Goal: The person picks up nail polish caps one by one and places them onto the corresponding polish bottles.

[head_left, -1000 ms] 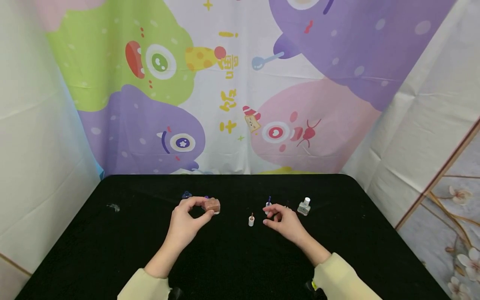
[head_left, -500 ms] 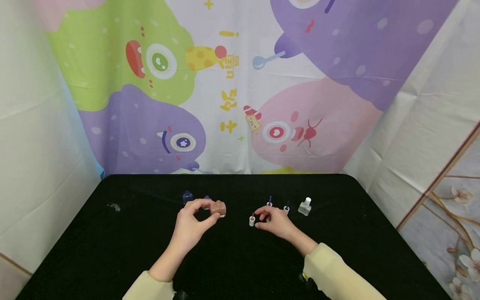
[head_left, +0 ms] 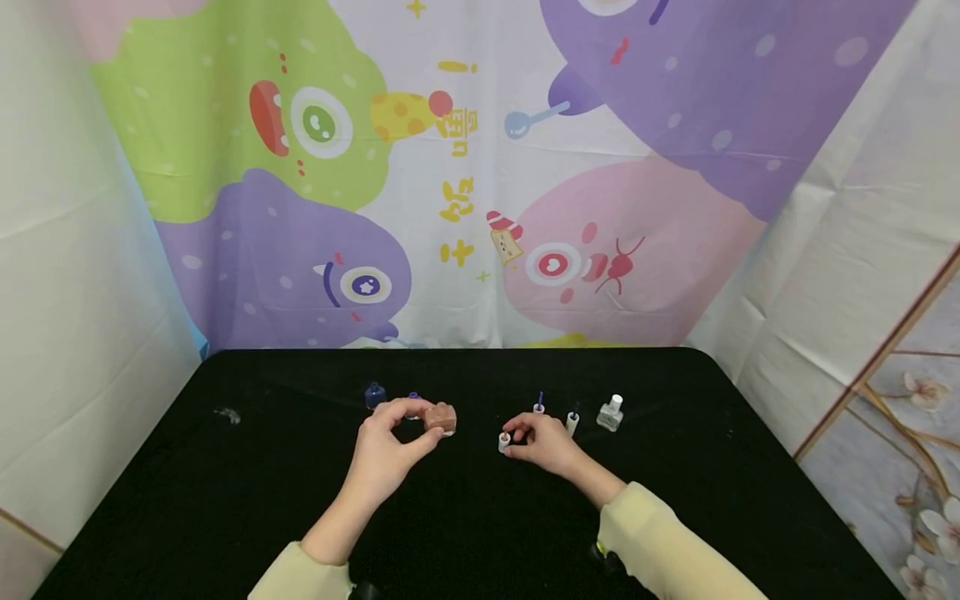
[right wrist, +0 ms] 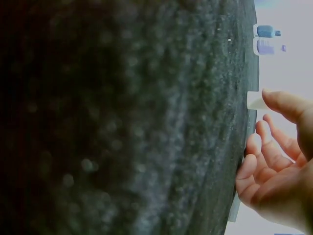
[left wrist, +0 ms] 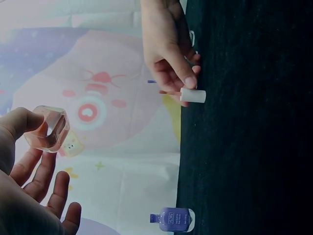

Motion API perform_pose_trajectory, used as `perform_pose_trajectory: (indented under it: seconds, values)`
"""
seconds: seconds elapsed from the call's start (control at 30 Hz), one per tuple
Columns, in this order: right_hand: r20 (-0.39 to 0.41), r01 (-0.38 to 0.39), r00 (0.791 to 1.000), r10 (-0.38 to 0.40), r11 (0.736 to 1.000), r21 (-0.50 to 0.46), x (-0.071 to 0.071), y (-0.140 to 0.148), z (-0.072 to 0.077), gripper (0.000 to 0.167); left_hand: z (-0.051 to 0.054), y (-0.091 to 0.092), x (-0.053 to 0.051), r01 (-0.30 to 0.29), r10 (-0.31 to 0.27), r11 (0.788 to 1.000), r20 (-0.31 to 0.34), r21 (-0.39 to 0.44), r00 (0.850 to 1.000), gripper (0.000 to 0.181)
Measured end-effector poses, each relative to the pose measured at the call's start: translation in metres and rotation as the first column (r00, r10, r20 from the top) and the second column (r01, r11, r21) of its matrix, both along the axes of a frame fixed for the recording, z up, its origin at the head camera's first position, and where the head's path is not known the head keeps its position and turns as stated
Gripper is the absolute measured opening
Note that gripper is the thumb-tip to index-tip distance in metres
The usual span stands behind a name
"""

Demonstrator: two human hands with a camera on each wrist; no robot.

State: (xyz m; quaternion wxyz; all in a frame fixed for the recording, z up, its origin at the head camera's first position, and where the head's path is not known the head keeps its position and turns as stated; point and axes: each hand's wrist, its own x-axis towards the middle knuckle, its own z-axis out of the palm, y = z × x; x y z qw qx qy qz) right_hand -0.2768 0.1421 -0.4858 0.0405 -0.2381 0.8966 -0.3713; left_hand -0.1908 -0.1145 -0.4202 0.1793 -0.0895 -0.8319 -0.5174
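My left hand (head_left: 381,440) holds a small open bottle of brown nail polish (head_left: 441,420) between thumb and fingers, above the black table. In the left wrist view the glass bottle (left wrist: 51,130) is tilted, and the other fingers are spread apart from it. My right hand (head_left: 546,443) has its thumb and forefinger at a white nail polish cap (head_left: 504,443), which stands on the table with its brown brush up. The left wrist view shows the thumb against the cap (left wrist: 194,95), a finger partly hidden behind it. The thumb also meets the cap (right wrist: 254,100) in the right wrist view.
Behind my left hand stand a dark blue polish bottle (head_left: 375,396) and a purple one (left wrist: 175,220). Beyond my right hand are two white caps, one with a blue brush (head_left: 539,400), one with a dark brush (head_left: 573,421). A clear capped bottle (head_left: 610,413) stands farther right.
My right hand has moved left, from near the blue-brush cap to the brown-brush cap, and its fingers have closed in on it. The left hand has carried the brown bottle slightly right.
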Motion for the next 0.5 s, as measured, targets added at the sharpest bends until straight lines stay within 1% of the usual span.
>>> perform_pose_trajectory:
  seconds: [0.27, 0.5]
  values:
    - [-0.031, -0.024, 0.999, 0.025, 0.999, 0.021, -0.0009, -0.0017, -0.0028, 0.024, 0.0023, 0.0000, 0.0012, 0.008, -0.008, 1.000, 0.015, 0.003, 1.000, 0.026]
    - [-0.017, -0.036, 0.999, 0.036, 0.999, 0.010, -0.0017, -0.0014, -0.0023, 0.016, 0.0030, -0.0001, 0.0017, 0.014, -0.014, 1.000, 0.012, 0.007, 1.000, 0.025]
